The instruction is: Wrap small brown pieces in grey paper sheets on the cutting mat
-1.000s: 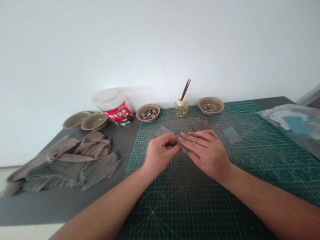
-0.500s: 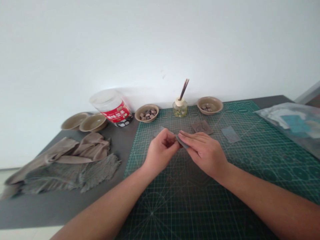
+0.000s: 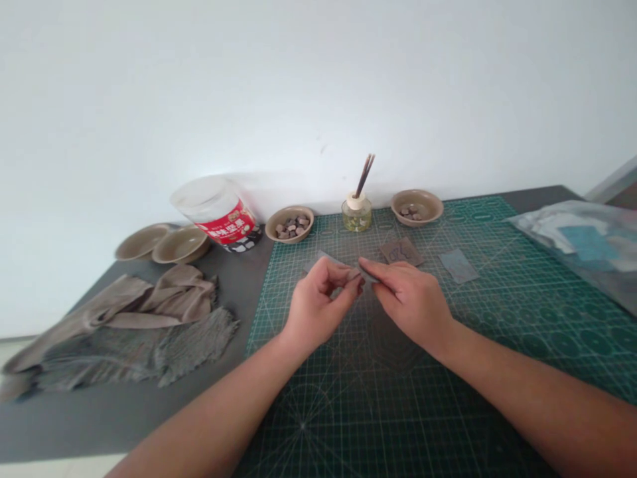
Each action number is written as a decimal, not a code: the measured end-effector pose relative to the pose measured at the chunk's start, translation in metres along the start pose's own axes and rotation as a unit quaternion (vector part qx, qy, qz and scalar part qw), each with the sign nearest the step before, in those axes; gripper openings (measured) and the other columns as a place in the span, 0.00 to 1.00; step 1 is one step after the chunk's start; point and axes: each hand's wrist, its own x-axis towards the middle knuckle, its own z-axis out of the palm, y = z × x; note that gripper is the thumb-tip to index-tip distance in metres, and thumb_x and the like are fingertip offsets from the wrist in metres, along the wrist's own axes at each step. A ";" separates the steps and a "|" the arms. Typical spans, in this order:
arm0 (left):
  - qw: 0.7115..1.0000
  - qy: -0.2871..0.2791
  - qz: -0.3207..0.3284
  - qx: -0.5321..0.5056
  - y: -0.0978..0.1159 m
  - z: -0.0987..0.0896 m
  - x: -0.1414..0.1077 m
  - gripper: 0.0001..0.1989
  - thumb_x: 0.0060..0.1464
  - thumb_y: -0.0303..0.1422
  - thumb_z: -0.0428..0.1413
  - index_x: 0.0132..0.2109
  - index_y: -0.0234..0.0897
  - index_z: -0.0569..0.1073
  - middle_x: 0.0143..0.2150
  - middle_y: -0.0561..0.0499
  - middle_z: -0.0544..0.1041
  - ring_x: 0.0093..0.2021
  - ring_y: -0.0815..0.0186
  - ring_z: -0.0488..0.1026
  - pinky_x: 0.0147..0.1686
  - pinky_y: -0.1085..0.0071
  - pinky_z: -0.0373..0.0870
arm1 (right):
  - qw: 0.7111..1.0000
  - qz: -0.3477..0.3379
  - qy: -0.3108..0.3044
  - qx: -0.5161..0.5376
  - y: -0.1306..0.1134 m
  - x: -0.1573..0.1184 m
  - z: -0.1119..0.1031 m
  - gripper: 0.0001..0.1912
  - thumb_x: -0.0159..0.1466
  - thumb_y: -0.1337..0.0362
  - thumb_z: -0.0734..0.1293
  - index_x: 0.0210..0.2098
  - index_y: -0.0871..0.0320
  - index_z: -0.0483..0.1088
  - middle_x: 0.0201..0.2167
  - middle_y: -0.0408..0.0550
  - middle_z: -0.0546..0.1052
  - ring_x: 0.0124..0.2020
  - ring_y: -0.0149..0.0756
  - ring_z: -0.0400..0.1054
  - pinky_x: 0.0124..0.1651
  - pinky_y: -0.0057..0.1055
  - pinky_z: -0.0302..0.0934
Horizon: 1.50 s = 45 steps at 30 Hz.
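Over the green cutting mat (image 3: 348, 405), both hands are raised close together. My left hand (image 3: 316, 302) pinches a small brownish stone (image 3: 353, 273) between thumb and fingers. In my right hand (image 3: 415, 299) is a folded grey piece of sandpaper (image 3: 368, 273), gripped between thumb and straight fingers, its edge right beside the stone. Behind the hands lie a brown sandpaper square (image 3: 401, 251) with handwritten marks, a grey sheet (image 3: 458, 266) to the right, and another grey sheet (image 3: 321, 256) partly hidden by my left hand.
Along the wall stand a bowl of stones (image 3: 289, 226), a reed diffuser (image 3: 357, 214) and a bowl with a few stones (image 3: 417, 208). Leftward are a plastic jar (image 3: 219, 212), two bowls (image 3: 180, 245) and a crumpled cloth (image 3: 134, 332). A plastic bag (image 3: 587, 245) lies right.
The hands have drawn slightly apart. The stone in my left fingers now shows beside the sandpaper, which before was pressed against the left fingertips. The view has shifted a little.
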 end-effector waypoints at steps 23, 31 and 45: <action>0.999 0.011 0.007 0.031 0.003 -0.005 0.004 0.07 0.57 0.32 0.62 0.37 0.37 0.70 0.32 0.51 0.78 0.32 0.68 0.75 0.33 0.71 0.73 | 0.992 0.103 -0.062 0.035 0.002 0.003 -0.005 0.15 0.65 0.71 0.66 0.49 0.57 0.78 0.44 0.48 0.84 0.42 0.42 0.79 0.48 0.39 0.71; 0.996 0.013 -0.040 0.076 0.003 -0.017 0.019 0.08 0.55 0.35 0.64 0.39 0.36 0.77 0.30 0.53 0.76 0.28 0.70 0.72 0.29 0.74 0.68 | 0.971 0.154 -0.162 0.086 0.005 -0.002 -0.002 0.14 0.61 0.61 0.72 0.46 0.56 0.74 0.37 0.47 0.80 0.40 0.42 0.73 0.43 0.38 0.68; 0.974 -0.154 -0.037 0.164 0.001 -0.014 0.018 0.11 0.62 0.40 0.57 0.40 0.36 0.77 0.33 0.50 0.77 0.33 0.66 0.73 0.34 0.69 0.69 | 0.990 0.019 -0.115 0.075 0.014 0.006 -0.017 0.11 0.64 0.69 0.71 0.45 0.53 0.76 0.42 0.46 0.79 0.44 0.38 0.73 0.49 0.35 0.67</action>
